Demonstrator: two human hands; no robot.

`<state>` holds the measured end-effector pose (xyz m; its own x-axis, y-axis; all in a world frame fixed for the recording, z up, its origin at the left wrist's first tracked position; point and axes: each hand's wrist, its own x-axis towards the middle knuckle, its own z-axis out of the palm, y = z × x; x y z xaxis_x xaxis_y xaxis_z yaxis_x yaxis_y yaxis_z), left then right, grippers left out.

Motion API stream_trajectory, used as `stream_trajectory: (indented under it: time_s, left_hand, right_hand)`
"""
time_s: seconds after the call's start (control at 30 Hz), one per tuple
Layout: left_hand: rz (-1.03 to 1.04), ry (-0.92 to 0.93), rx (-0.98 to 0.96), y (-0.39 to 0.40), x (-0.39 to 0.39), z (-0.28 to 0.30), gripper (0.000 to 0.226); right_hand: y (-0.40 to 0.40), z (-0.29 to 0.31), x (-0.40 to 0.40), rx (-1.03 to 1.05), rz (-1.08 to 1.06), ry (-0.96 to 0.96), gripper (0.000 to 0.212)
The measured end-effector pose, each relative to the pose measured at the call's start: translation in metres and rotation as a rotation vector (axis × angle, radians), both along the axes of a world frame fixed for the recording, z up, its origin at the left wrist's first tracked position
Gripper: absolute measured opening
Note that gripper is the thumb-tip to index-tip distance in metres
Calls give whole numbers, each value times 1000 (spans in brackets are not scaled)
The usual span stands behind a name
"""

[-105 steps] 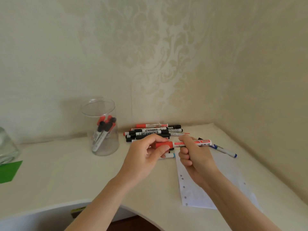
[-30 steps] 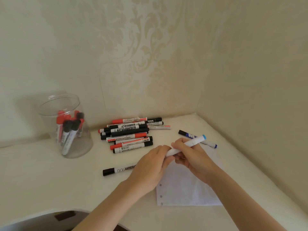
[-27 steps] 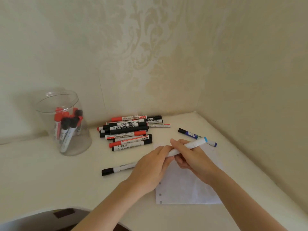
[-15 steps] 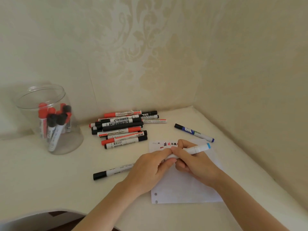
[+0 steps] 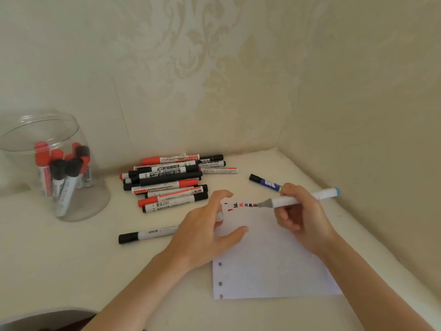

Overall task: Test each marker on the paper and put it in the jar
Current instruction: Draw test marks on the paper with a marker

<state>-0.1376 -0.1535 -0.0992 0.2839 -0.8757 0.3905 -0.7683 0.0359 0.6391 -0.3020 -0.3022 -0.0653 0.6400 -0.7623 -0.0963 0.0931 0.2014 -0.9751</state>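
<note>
My right hand (image 5: 300,216) grips a white marker with a light-blue end (image 5: 307,197), uncapped. Its grey tip rests on the top of the white paper (image 5: 269,259), beside a row of small red and black test marks (image 5: 243,205). My left hand (image 5: 205,232) lies on the paper's left edge, fingers curled around a small white piece that looks like the marker's cap (image 5: 220,215). At the far left stands the clear jar (image 5: 95,201), holding several red- and black-capped markers.
A pile of red and black markers (image 5: 169,180) lies against the wall behind my left hand. One black-capped marker (image 5: 143,235) lies alone left of that hand. A blue marker (image 5: 263,182) lies behind the paper. Walls close the corner at back and right.
Both hands were together on the capped white marker. They have pulled apart: the marker is uncapped and its tip has come down onto the paper. The view has shifted right and down.
</note>
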Motion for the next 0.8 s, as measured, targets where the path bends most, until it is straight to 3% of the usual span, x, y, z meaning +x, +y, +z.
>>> stream_trajectory:
  time_s: [0.13,0.23,0.33,0.4,0.57,0.8]
  left_hand:
    - [10,-157,-44,-6,4,-2,31]
    - [-32,-254,-44,-17,0,-5,33]
    - [-57,-358,2,-21,-2,-13,35]
    - [-56,-353,5,-23,1,-16,36]
    - [-48,-258,36,-30,3,-19,36]
    - [-32,-268,6,-31,3,-21,34]
  right_hand:
    - [-17,6,-2,-83,14,131,31]
    - [-30,5,5,-231,-27,249,34]
    - [-35,-12,12,-385,-200,364,39]
    - [-36,-23,12,-407,-284,357,41]
    - [-39,-25,10,-423,-308,378,38]
    - [-42,-27,7,-513,-330,442,30]
